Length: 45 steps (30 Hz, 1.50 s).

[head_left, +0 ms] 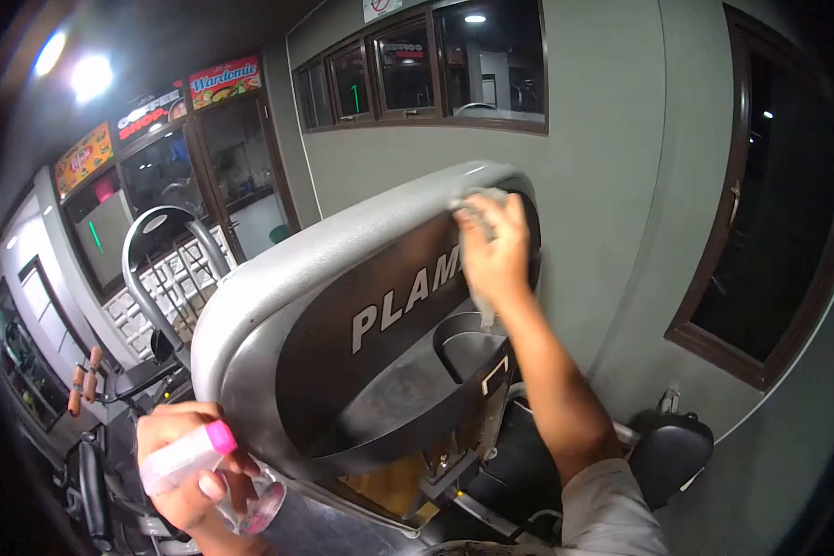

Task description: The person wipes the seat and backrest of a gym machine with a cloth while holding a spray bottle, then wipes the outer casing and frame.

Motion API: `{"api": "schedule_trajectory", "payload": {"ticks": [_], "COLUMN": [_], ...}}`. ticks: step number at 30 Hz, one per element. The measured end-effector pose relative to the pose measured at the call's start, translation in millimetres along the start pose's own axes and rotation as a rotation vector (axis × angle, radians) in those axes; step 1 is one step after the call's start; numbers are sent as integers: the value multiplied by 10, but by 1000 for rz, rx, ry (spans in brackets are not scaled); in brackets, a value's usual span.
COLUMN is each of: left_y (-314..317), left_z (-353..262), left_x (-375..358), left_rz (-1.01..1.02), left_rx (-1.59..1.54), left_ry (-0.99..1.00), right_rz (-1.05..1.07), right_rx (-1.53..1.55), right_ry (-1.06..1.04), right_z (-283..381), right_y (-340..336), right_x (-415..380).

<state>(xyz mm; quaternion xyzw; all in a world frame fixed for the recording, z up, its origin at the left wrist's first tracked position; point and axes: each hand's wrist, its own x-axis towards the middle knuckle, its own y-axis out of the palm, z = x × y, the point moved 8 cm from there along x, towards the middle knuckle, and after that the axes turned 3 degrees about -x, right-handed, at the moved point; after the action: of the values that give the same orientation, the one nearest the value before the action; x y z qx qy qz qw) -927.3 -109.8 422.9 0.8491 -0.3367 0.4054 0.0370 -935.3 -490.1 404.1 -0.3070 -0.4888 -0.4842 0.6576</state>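
My left hand (181, 463) is wrapped round a clear spray bottle (267, 505) with a white and pink spray head, at the lower left beside the machine. In my right hand (496, 246) is a light grey cloth (485, 306), pressed to the upper right of the machine's panel near its rounded silver rim. The machine (324, 218) has a dark panel with large pale letters, partly hidden behind my right hand and the cloth. Below the letters is a black tray (403, 385) with a cup-shaped recess at its right.
More gym equipment (171, 287) stands at the left, with orange-brown grips (83, 385) lower down. A black padded seat (672, 454) is at the lower right. A grey wall (612, 204) with dark-framed windows lies behind the machine.
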Motion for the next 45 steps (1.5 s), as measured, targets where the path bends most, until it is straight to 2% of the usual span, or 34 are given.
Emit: {"api": "schedule_trajectory", "payload": {"ticks": [1,3,7,10,12,14,16,18,19,21,22,24,25,26,28,30,32,35,36,37,38,39,40,41,43,45], "left_y": [51,176,405,608,690,722,832,865,840,880,860,792,745,609,464,348,205,186,167,180,181,165,144,154,-224,-20], "left_z": [-21,-57,-108,-145,-180,-188,-225,-200,-186,-156,-180,-236,-270,-216,-230,-187,-22,58,87,49,42,37,41,73,339,280], "left_x": [37,72,90,192,219,247,222,276,298,249,198,86,69,96,90,199,255,299,289,274,251,230,222,254,167,253], "left_rz": [-54,-238,-380,-391,-380,-375,-547,-447,-371,-369,-432,-569,-547,-334,-345,-273,-253,-277,-284,-259,-228,-191,-150,-60,-164,-47], "left_rx": [16,79,151,130,163,219,238,242,267,215,211,195,199,205,108,76,-90,-89,-110,-62,-30,4,36,-55,-181,-364], "left_ry": [-3,57,-37,-97,-150,-188,-160,-152,-168,-213,-177,-104,-104,-184,-131,-111,-134,-148,-156,-157,-171,-191,-210,-191,-93,-126], "right_rz": [38,112,138,39,-1,-25,73,237,251,160,132,39,50,40,23,218,237,167,200,84,-8,-30,14,14,54,132], "right_rx": [40,147,86,-93,-91,-144,-22,113,30,-15,-85,-154,-134,-112,-71,223,150,42,75,115,-104,-58,8,-3,-45,157], "right_ry": [-115,-156,-196,-5,105,68,-62,-95,-124,-122,-87,117,180,114,-14,-166,-290,-312,-164,-85,-59,104,172,122,61,-91], "right_z": [203,486,152,-481,-696,-443,-138,169,119,-250,-447,-1025,-1054,-845,-278,449,850,366,21,-433,-707,-949,-921,-816,-413,58], "right_y": [90,186,111,-80,-130,-126,-32,17,11,-74,-137,-229,-241,-199,4,188,184,78,34,-7,-162,-260,-260,-231,-123,9], "right_x": [-60,-106,9,200,268,247,123,44,72,189,277,346,353,349,150,-48,-121,52,119,166,234,299,323,315,243,72]}}
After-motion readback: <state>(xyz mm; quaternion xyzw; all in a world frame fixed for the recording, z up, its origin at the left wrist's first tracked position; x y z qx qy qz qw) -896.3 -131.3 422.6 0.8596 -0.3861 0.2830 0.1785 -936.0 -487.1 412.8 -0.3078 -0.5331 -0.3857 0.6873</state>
